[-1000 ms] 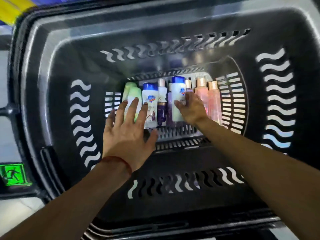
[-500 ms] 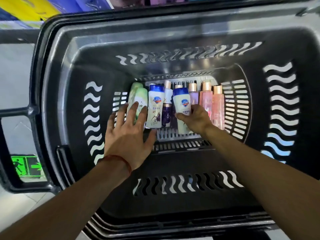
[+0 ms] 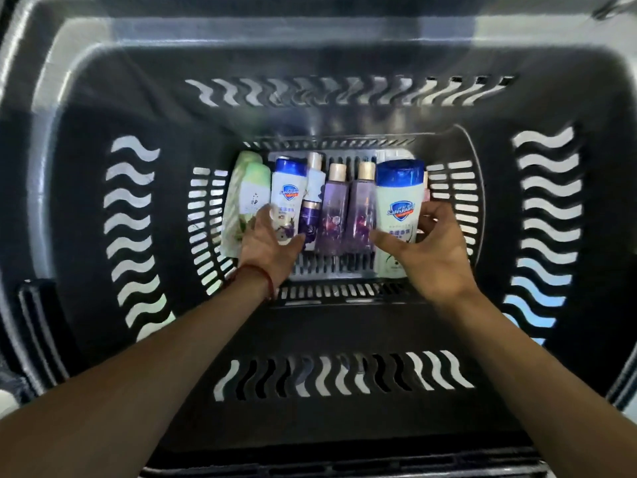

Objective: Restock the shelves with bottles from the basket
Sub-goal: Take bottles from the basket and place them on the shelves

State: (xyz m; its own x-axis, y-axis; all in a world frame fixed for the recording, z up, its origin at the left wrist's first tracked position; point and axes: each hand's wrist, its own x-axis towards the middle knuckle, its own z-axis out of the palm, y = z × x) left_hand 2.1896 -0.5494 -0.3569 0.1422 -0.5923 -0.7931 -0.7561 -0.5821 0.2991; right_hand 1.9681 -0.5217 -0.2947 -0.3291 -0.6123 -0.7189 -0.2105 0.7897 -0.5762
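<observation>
Both arms reach deep into a dark grey basket [image 3: 86, 208] with wavy slots. My right hand [image 3: 427, 250] is shut on a white bottle with a blue cap [image 3: 399, 198], lifted above the others. My left hand [image 3: 267, 241] lies on a second white bottle with a blue cap [image 3: 286, 191], fingers curled at its lower part. Beside it on the left lie pale green bottles [image 3: 246, 191]. Between my hands lie a small white and purple bottle [image 3: 312, 201] and two purple bottles with gold caps [image 3: 332, 208]. The pink bottles are mostly hidden behind the lifted bottle.
The basket's high walls close in on all sides, and its slotted floor [image 3: 331, 270] shows in front of the bottles. A red thread circles my left wrist [image 3: 262, 274]. No shelf is in view.
My right hand has closed on a blue-capped white bottle and raised it to the right. My left hand has slid forward onto the other white bottle. The camera has moved closer.
</observation>
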